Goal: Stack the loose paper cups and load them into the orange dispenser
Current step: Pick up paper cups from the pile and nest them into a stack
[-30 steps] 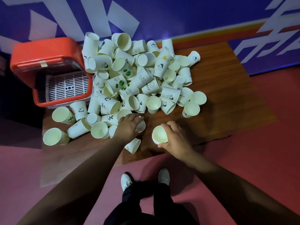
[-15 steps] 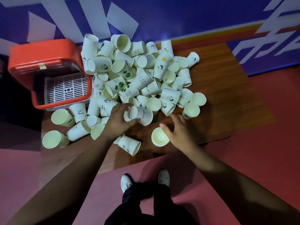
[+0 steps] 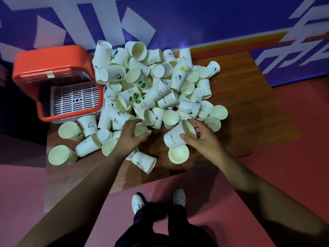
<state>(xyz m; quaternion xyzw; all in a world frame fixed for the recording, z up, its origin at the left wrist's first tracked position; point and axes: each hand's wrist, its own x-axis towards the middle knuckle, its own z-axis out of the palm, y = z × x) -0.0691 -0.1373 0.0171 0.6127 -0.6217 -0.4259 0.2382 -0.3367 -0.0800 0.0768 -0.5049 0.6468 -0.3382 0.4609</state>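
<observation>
The wooden table (image 3: 240, 104) is carrying a heap of loose paper cups (image 3: 151, 90), the orange dispenser (image 3: 51, 68) sitting against the heap's left side. I am stacking, barely begun: my left hand (image 3: 131, 138) is reaching in, fingers spread, empty; my right hand (image 3: 201, 139) is gripping a HELLO cup (image 3: 173, 138) above an upright cup (image 3: 178, 154). Next, I judge, it needs righting and nesting there.
</observation>
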